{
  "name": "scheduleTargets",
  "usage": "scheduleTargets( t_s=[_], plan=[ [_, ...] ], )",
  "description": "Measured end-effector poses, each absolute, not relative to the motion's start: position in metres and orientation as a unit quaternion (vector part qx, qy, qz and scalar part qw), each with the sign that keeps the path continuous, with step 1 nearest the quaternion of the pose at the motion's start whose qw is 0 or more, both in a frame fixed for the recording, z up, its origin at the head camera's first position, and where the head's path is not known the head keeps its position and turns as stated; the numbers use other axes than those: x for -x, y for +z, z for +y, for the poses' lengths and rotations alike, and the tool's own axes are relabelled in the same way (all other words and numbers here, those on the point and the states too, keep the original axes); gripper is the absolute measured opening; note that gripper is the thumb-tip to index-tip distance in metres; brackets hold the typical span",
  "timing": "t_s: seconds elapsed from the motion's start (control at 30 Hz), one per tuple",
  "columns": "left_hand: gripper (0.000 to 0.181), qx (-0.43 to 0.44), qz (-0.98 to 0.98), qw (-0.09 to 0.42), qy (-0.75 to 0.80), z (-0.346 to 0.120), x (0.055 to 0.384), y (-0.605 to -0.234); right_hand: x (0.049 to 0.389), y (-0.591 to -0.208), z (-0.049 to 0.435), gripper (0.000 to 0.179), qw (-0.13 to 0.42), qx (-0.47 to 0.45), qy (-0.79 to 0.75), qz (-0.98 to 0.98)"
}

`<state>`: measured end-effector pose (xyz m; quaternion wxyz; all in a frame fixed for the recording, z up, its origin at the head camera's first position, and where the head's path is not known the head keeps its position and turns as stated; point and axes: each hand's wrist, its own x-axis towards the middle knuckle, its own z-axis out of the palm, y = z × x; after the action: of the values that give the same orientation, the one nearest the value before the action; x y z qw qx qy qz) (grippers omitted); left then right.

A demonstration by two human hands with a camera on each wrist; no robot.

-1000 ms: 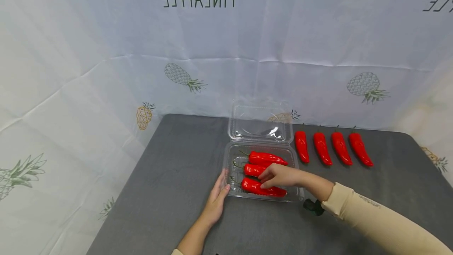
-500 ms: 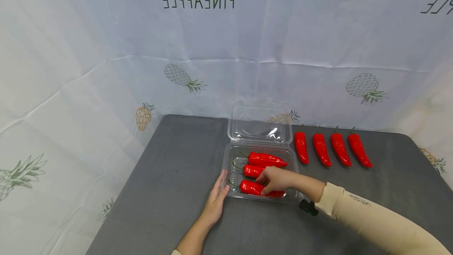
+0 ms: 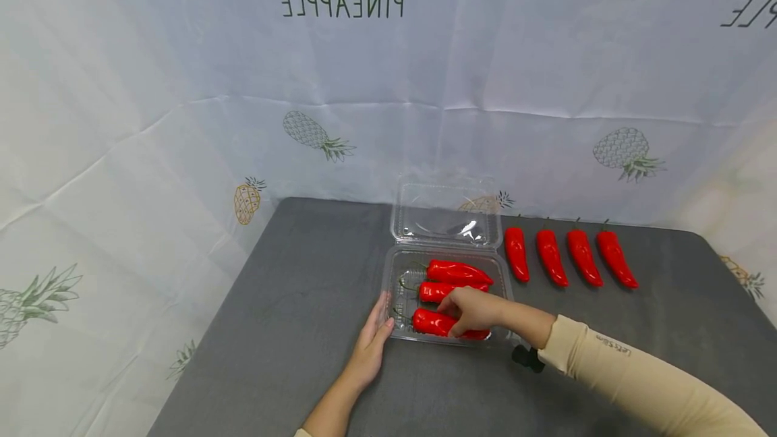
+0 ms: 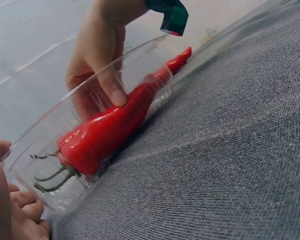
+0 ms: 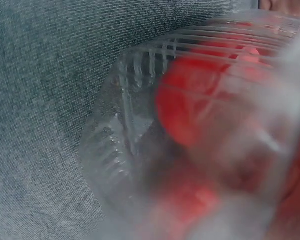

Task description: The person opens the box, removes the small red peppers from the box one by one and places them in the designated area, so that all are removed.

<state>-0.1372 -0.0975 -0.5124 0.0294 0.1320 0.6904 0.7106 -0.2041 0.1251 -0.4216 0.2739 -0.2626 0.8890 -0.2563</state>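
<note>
- Three red peppers lie crosswise inside the clear box (image 3: 419, 338): the near pepper (image 3: 431, 322), the middle pepper (image 3: 432, 292) and the far pepper (image 3: 458, 270), stems toward its left end.
- Four more peppers (image 3: 550, 257) lie in a row on the table (image 3: 303, 288), right of the box; its lid (image 3: 446, 221) is folded back behind it.
- The right hand (image 3: 476, 307) reaches in over the box's right side, thumb and fingers bent round the near pepper in a narrow pinch.
- The left hand (image 3: 367, 349) seems to hold the box's left end, thumb by the rim, other fingers bent outside the wall.
- The near pepper could roll askew if the pinch lets go unevenly; a knuckle might nudge the middle pepper; a loosened left hand could let the box slide.
- The left wrist view shows the thumb pressing the near pepper's top and green stems through the box's wall, details small from the head; only the head view shows the whole outside row. The right wrist view is too blurred to tell that hand's hold.
</note>
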Motion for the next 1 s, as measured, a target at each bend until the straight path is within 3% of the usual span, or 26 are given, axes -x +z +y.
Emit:
scheduleTargets(
  t_s=[0.43,0.77,1.0],
  plan=[
    [0.057,-0.129,0.696,0.030,0.706,-0.097,0.137,-0.513,0.205,-0.425,0.128,0.048,0.275,0.291,-0.251,0.881],
    [0.057,-0.133,0.697,0.021,0.705,-0.097,0.137,-0.514,0.206,-0.416,0.135,0.042,0.278,0.322,-0.289,0.858],
    [0.056,-0.140,0.694,0.013,0.706,-0.096,0.137,-0.515,0.203,-0.414,0.146,0.042,0.255,0.294,-0.333,0.859]
  ],
)
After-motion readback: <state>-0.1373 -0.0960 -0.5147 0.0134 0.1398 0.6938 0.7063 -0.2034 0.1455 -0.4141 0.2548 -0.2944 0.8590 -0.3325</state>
